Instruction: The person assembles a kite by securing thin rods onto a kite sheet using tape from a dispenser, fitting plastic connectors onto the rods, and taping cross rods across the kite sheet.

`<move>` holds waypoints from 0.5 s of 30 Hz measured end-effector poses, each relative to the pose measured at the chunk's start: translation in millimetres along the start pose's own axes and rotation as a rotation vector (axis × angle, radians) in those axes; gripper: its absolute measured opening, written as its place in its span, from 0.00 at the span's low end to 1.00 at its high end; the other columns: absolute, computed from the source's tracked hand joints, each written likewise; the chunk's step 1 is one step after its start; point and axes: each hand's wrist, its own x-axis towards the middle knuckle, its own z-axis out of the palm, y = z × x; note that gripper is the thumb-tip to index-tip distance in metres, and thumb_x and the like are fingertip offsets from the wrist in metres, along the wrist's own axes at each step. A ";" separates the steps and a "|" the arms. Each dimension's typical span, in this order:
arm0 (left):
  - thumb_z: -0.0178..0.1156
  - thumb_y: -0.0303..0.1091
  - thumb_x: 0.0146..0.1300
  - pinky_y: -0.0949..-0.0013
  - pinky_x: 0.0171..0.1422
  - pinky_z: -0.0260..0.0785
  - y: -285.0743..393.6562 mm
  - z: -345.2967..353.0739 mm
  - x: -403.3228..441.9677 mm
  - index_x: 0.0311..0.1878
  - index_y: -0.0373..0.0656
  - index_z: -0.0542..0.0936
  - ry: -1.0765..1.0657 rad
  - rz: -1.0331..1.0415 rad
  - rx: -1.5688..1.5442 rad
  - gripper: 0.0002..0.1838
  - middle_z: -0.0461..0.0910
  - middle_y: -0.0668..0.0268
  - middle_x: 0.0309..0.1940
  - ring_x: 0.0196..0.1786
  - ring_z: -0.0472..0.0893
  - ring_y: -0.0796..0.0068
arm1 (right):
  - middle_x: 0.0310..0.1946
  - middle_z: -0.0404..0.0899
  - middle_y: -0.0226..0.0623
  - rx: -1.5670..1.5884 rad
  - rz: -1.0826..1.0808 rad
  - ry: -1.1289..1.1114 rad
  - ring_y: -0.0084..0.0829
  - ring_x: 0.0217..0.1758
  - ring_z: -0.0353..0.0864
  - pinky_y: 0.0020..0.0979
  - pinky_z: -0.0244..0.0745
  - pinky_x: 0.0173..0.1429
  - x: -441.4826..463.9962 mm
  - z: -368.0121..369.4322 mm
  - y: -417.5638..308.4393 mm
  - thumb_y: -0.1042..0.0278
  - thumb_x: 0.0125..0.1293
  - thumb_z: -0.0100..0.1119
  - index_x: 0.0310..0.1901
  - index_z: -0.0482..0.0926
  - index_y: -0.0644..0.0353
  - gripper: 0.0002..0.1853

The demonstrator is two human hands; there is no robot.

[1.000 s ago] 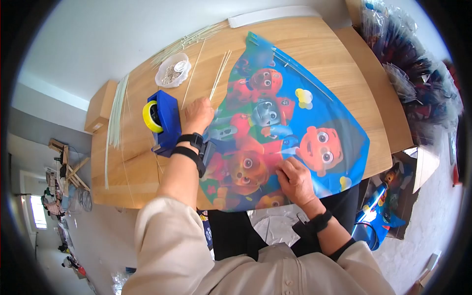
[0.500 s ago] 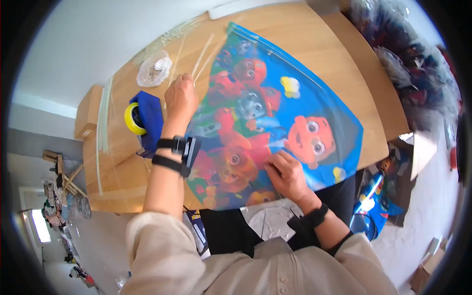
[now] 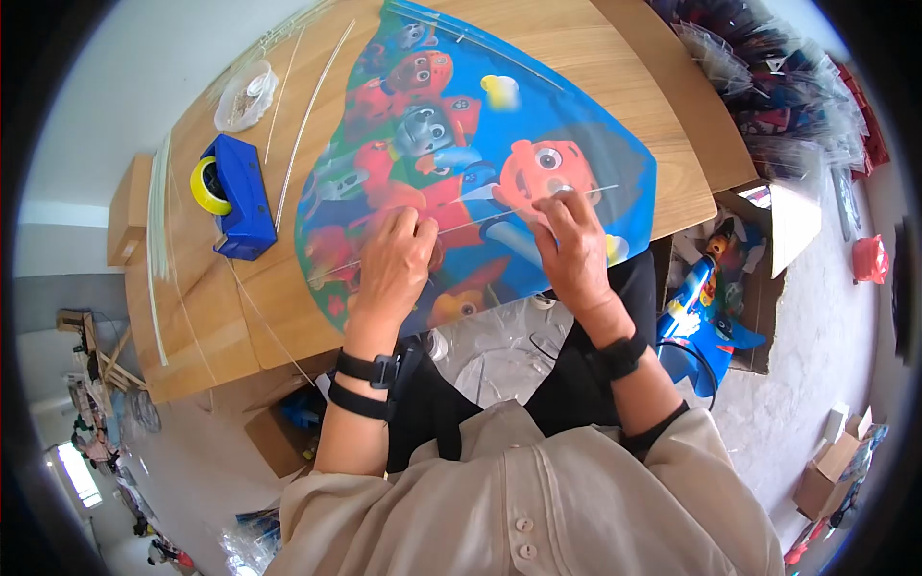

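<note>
A printed blue kite sheet [image 3: 423, 130] with cartoon figures lies on the wooden table [image 3: 629, 86]. Across its lower part runs a thin pale rod [image 3: 480, 223], slanting up to the right. My left hand [image 3: 396, 264] pinches the rod over the red figures at the left. On the rod's right part, beside the large face, my right hand [image 3: 573, 240] closes its thumb and fingers. Another thin rod lies along the sheet's upper right edge.
A blue tape dispenser [image 3: 248, 197] with yellow tape, a plastic bowl [image 3: 246, 96] and loose pale rods [image 3: 158, 230] are on the table's left. Bagged items [image 3: 768, 77] stand at the upper right. An open carton [image 3: 759, 326] holds printed sheets below right.
My left hand has moved from the loose rods back over the sheet, and a rod now spans both hands. My right hand has risen from the lower edge. The view has shifted.
</note>
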 end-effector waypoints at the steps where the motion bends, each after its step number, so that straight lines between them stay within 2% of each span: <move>1: 0.59 0.21 0.44 0.59 0.39 0.68 -0.6 2.0 -0.7 0.29 0.40 0.71 -0.010 -0.013 0.012 0.08 0.70 0.60 0.30 0.38 0.74 0.57 | 0.32 0.71 0.42 -0.084 -0.079 0.028 0.45 0.38 0.73 0.40 0.71 0.41 5.1 1.6 1.9 0.80 0.50 0.59 0.37 0.75 0.63 0.10; 8: 0.62 0.22 0.47 0.58 0.47 0.66 -15.1 0.3 -31.2 0.35 0.38 0.75 0.112 -0.149 -0.108 0.10 0.72 0.60 0.35 0.43 0.72 0.58 | 0.32 0.70 0.39 -0.167 -0.108 -0.025 0.41 0.38 0.72 0.38 0.71 0.41 -0.7 8.4 15.8 0.78 0.48 0.59 0.36 0.76 0.62 0.10; 10: 0.62 0.22 0.47 0.58 0.49 0.63 -17.7 -5.2 -43.4 0.36 0.39 0.76 0.152 -0.275 -0.037 0.11 0.72 0.61 0.36 0.44 0.71 0.58 | 0.33 0.71 0.39 -0.150 -0.118 -0.039 0.42 0.38 0.73 0.38 0.71 0.41 -7.0 6.8 9.5 0.78 0.49 0.60 0.38 0.77 0.62 0.12; 12: 0.62 0.23 0.47 0.58 0.49 0.63 -23.1 -4.5 -53.2 0.36 0.40 0.76 0.175 -0.315 -0.055 0.11 0.73 0.62 0.36 0.44 0.71 0.59 | 0.34 0.72 0.39 -0.132 -0.128 -0.052 0.42 0.39 0.74 0.39 0.71 0.41 -10.1 10.3 5.0 0.78 0.49 0.61 0.39 0.77 0.62 0.13; 15: 0.62 0.22 0.47 0.58 0.48 0.61 -30.2 -0.8 -59.4 0.34 0.42 0.75 0.178 -0.364 -0.115 0.10 0.72 0.63 0.34 0.43 0.71 0.59 | 0.30 0.72 0.39 -0.105 -0.134 -0.116 0.42 0.35 0.75 0.38 0.72 0.37 -13.6 18.7 -4.2 0.79 0.49 0.60 0.37 0.76 0.62 0.11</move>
